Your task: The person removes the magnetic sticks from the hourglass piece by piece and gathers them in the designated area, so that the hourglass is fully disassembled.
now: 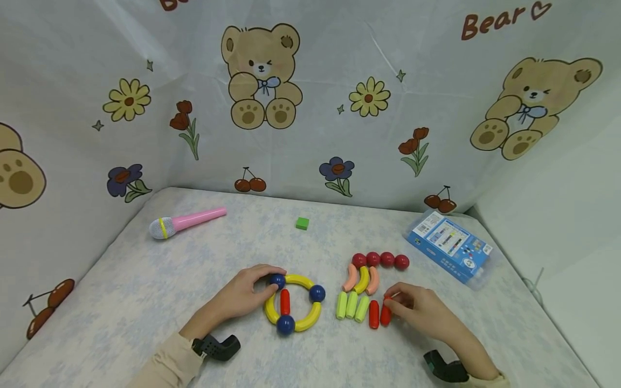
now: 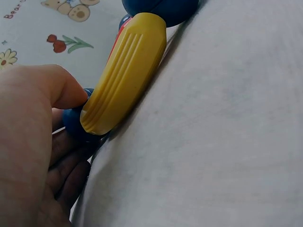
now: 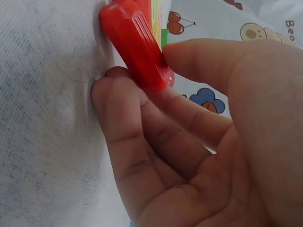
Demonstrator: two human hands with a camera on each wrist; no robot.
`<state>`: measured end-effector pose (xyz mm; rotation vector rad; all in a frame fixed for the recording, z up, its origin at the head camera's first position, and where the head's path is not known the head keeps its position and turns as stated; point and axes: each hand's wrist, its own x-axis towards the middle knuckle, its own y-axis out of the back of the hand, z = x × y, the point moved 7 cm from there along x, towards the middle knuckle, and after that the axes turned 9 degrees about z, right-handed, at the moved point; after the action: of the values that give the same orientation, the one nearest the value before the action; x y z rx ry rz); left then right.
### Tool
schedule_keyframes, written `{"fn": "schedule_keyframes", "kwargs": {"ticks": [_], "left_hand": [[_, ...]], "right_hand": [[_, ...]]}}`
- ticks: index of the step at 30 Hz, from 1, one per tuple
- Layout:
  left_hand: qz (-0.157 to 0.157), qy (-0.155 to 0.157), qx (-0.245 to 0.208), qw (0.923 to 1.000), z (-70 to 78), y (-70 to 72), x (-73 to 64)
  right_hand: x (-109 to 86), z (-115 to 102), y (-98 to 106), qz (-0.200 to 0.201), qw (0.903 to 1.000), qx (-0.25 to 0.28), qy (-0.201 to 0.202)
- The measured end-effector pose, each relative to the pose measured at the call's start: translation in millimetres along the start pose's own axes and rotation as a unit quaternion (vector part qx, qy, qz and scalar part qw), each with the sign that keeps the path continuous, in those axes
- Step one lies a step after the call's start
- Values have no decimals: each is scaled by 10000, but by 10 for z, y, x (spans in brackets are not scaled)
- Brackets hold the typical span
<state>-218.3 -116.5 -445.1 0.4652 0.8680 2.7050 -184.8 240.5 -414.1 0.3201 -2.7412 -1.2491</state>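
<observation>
My left hand (image 1: pixel 245 291) pinches the blue ball (image 1: pixel 278 280) at the upper left of a ring on the table. That ring joins blue balls with curved yellow rods (image 1: pixel 308 318); a straight red rod (image 1: pixel 284 302) stands inside it, by the lower blue ball (image 1: pixel 285 325). In the left wrist view the thumb meets the ball at the end of a ridged yellow rod (image 2: pixel 125 75). My right hand (image 1: pixel 422 310) holds another red rod (image 3: pixel 135 45) between thumb and fingers, at the right end of a row. Beside it lies a matching red rod (image 1: pixel 374 314).
Three light green rods (image 1: pixel 351 305) continue the row leftward. Behind them lie curved pink and yellow rods (image 1: pixel 361 280) and several red balls (image 1: pixel 387 259). A blue box (image 1: pixel 451 245) is at the back right, a green block (image 1: pixel 303 223) at the back, a pink microphone (image 1: pixel 194 220) at the back left.
</observation>
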Motion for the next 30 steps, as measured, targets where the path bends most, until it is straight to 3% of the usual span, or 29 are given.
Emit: {"fn": "schedule_keyframes", "kwargs": {"ticks": [14,25,30], "left_hand": [[46,8,77,10000,-1,3,24],[-28,173,65,9998,3,-13,-11],[7,121,128,9998,-1,-3,-4]], "right_hand": [[-53,-40,-6,-230,9995,-149,166],[-19,-254,22,664,9950,-417,623],[37,-530,-57,604,9922,-444,993]]}}
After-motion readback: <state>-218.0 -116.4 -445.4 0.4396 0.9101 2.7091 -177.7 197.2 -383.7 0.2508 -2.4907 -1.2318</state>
